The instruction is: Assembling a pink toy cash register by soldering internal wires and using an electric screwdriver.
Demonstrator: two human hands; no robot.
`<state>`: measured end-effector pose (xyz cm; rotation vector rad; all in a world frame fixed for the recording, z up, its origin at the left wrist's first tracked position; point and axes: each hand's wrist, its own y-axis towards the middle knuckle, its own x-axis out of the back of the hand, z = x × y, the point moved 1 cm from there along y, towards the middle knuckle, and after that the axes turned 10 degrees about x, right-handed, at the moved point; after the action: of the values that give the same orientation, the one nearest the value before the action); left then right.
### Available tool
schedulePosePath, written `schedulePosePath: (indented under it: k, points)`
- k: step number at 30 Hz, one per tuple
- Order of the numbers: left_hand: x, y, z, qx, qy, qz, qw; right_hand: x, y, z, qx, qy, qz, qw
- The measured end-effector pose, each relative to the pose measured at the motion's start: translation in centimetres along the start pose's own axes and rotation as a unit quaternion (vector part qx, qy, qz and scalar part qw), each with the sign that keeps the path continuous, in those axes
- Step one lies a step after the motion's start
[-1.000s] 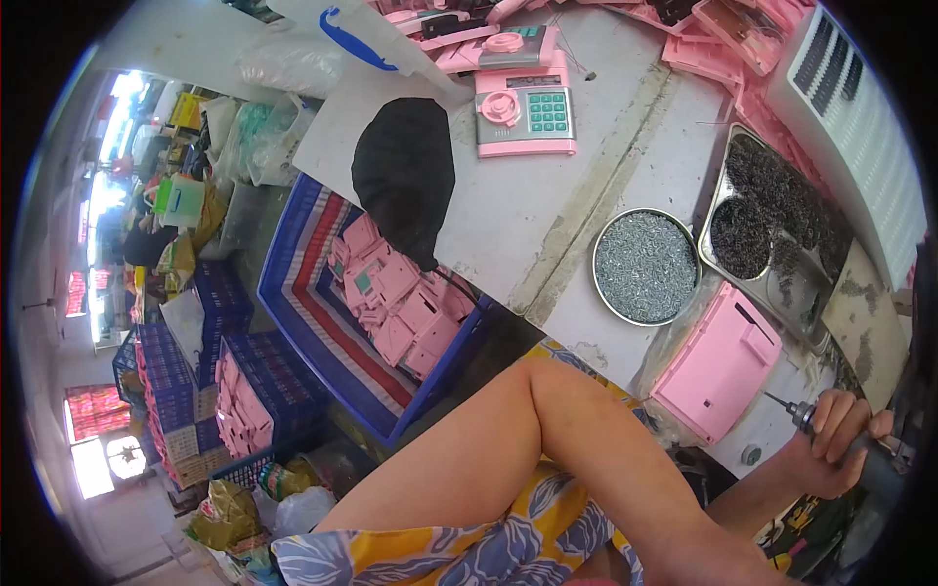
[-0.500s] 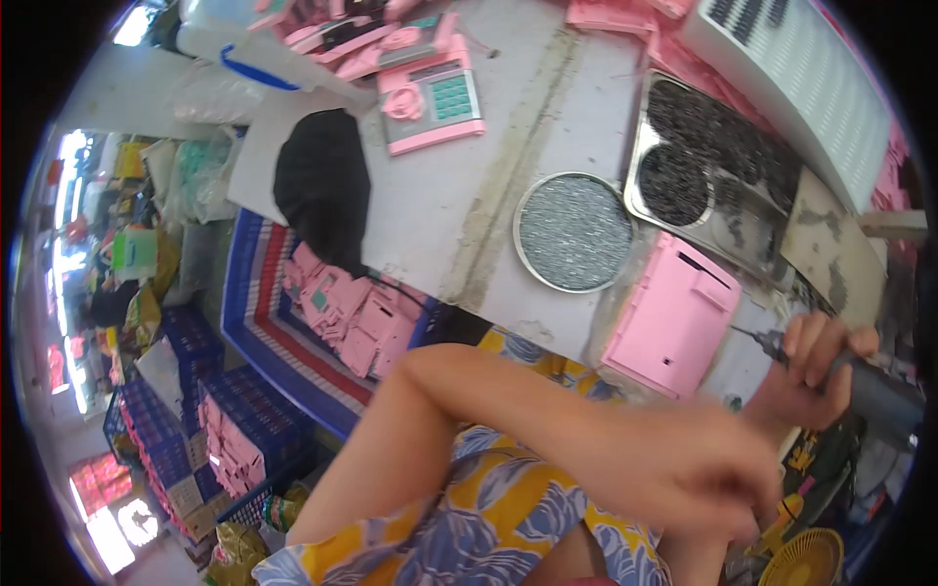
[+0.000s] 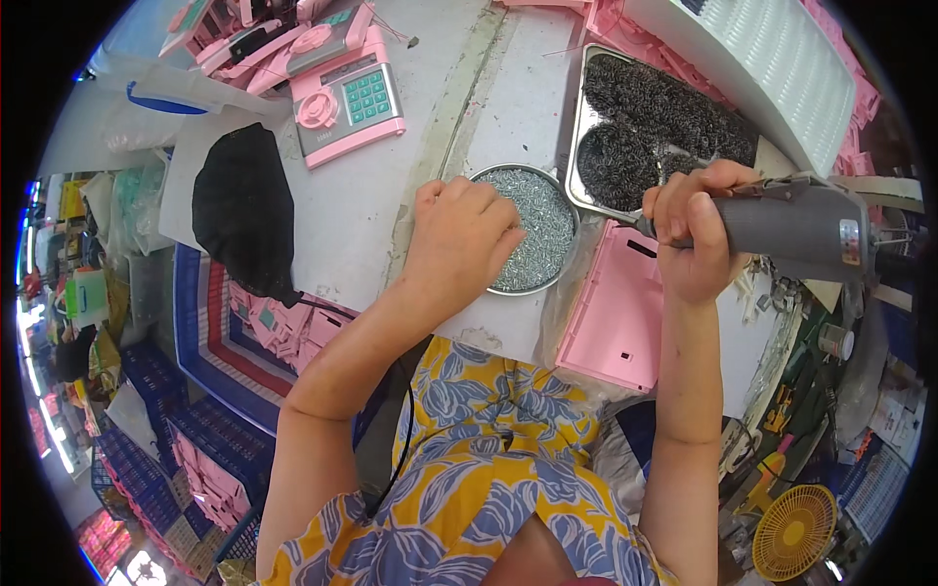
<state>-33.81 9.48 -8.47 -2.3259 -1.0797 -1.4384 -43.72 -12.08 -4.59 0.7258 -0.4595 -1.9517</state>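
My left hand [image 3: 457, 237] is over the left side of a round metal tin [image 3: 578, 221] filled with small silver screws [image 3: 543, 217]. Its fingers are curled, and whatever they may hold is hidden. My right hand [image 3: 696, 234] grips a grey electric screwdriver [image 3: 787, 230], its body pointing off to the right and its front end near the screw tray. Below the tin's right side lies a flat pink plastic panel [image 3: 608, 327] with slots, partly behind my right hand and forearm.
A metal tray [image 3: 574, 156] of dark small screws stands beyond the tin. Pink-and-grey keypad toy safes [image 3: 347, 103] are stacked at the far left, near a black cloth-like thing [image 3: 244, 210]. A blue-and-red crate [image 3: 200, 313] holds pink parts. A white ribbed tray [image 3: 752, 78] leans at the far right.
My left hand has swung from the lower right to the tin of silver screws. My right hand has raised the screwdriver above the pink panel's right side. The view has shifted.
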Motion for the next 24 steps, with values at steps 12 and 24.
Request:
schedulePosePath:
  k: [12, 24]
  points:
    - [-0.5, 0.1, -0.7, -0.013, -0.108, 0.022, 0.994, -0.7, -1.0, -1.2, -0.031, -0.019, -0.007, 0.999]
    - [-2.3, -1.5, -5.4, -0.092, -0.217, -0.017, 0.972, -3.0, -1.6, 6.8, -0.071, 0.112, 0.040, 0.990]
